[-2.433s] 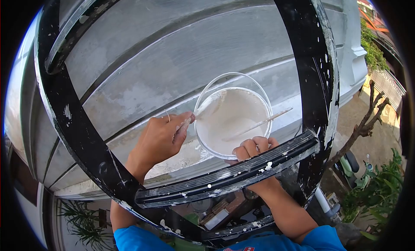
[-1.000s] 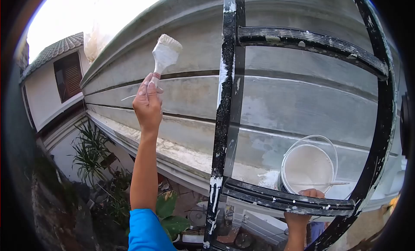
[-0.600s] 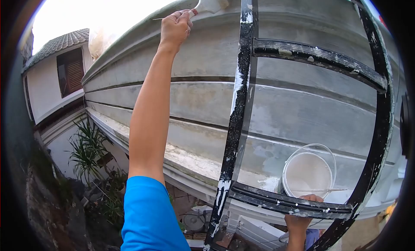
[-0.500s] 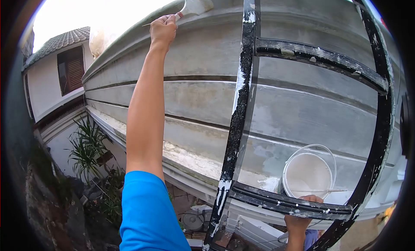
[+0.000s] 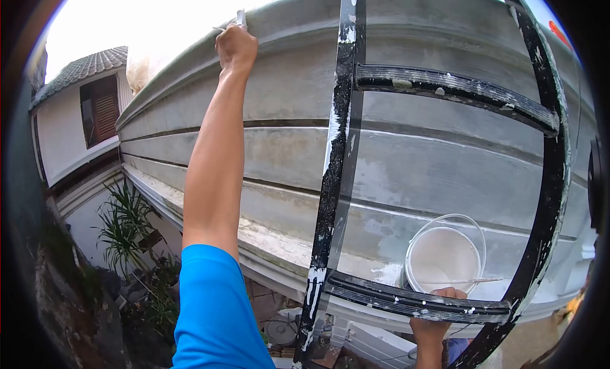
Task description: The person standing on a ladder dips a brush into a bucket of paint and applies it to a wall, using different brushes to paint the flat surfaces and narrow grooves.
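My left hand [image 5: 236, 49] is stretched up to the top edge of the grey wall [image 5: 286, 89], closed around a paintbrush [image 5: 241, 18]. The brush now shows nearly edge-on, and its bristles are hard to make out. Low on the right, my right hand [image 5: 428, 333] wraps around the bottom visible rung of a black, paint-spattered ladder [image 5: 406, 297]. Just behind that rung stands a white bucket [image 5: 443, 258] holding pale paint, its wire handle raised. A thin stick [image 5: 486, 280] lies across the bucket's mouth.
A narrow ledge [image 5: 273, 243] runs along the wall's foot. Far below are plants [image 5: 127, 223], paving and assorted clutter. A white house [image 5: 70, 127] with a tiled roof and shuttered window stands at the left. Another ladder rung [image 5: 454, 92] crosses higher up.
The paintbrush has swung from pointing right across the wall's top to pointing up near the edge. The view has shifted slightly, while my right hand keeps its hold on the rung.
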Action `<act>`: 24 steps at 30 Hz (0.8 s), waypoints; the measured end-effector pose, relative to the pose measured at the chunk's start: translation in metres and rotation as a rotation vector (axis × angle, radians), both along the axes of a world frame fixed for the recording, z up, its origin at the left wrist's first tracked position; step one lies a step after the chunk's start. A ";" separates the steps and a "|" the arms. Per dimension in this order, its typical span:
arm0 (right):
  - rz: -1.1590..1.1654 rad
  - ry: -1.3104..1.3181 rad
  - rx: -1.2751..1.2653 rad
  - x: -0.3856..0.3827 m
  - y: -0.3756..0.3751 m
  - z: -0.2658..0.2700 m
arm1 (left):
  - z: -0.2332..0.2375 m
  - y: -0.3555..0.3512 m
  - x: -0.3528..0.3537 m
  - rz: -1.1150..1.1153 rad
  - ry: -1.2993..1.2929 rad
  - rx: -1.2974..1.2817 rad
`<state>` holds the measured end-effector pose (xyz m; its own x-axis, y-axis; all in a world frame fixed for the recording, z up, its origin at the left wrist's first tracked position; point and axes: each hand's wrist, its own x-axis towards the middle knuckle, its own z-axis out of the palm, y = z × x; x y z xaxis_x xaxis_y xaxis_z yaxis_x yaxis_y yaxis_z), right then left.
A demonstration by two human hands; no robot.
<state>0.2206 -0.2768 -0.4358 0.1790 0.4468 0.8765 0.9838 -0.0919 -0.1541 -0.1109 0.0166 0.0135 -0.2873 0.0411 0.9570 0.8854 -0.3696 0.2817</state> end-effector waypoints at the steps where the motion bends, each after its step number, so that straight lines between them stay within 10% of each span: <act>1: 0.001 -0.010 -0.008 0.000 0.000 0.000 | -0.007 -0.012 0.020 -0.015 0.047 0.025; 9: 0.015 0.018 -0.003 0.001 0.001 -0.002 | -0.031 -0.047 0.075 -0.427 0.209 0.415; 18: 0.006 0.023 -0.001 0.003 0.002 -0.003 | 0.009 -0.039 0.040 -1.196 -0.214 -0.116; 24: 0.046 0.049 0.012 0.000 -0.002 0.002 | 0.022 -0.014 -0.033 -0.804 -0.279 -0.092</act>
